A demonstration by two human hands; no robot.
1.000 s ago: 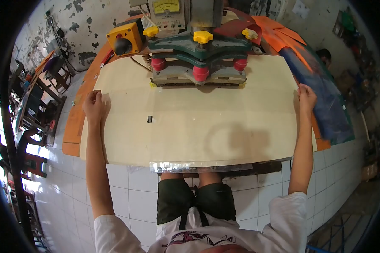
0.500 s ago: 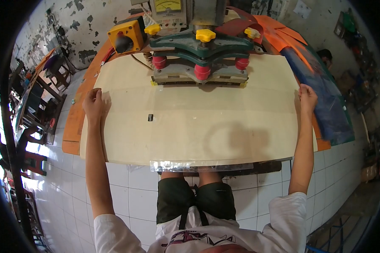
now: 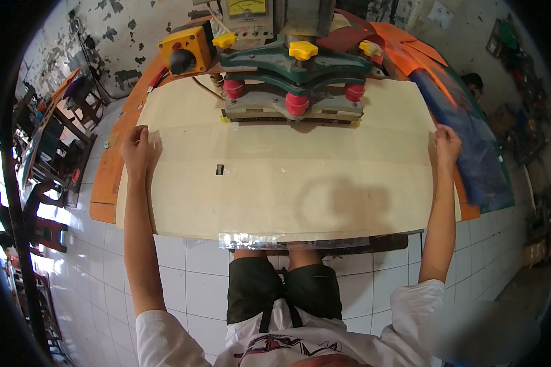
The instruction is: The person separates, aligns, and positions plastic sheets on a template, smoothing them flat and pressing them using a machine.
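Observation:
A wide cream sheet (image 3: 257,202) covers the work table in front of me. My left hand (image 3: 135,148) is at its left edge, fingers closed in a pinch on it. At the opposite edge, my right hand (image 3: 448,145) pinches too, thumb and fingers together. Clear plastic film (image 3: 294,240) lies over the sheet's middle and hangs past the front edge. A small black piece (image 3: 220,169) rests left of centre. Beyond it, the press head (image 3: 292,116) with red spacers and yellow knobs sits low over the sheet's far part.
A yellow switch box (image 3: 187,50) and a dial meter (image 3: 247,8) stand at the back left. Orange sheets (image 3: 404,46) and blue plastic (image 3: 456,131) lie along the right side. Behind them, part of a person (image 3: 472,84) shows. A stool (image 3: 50,235) is far left.
Both hands keep almost the same place and pinch. The press and the black piece appear shifted very slightly right in the view. A blurred patch now shows at lower right.

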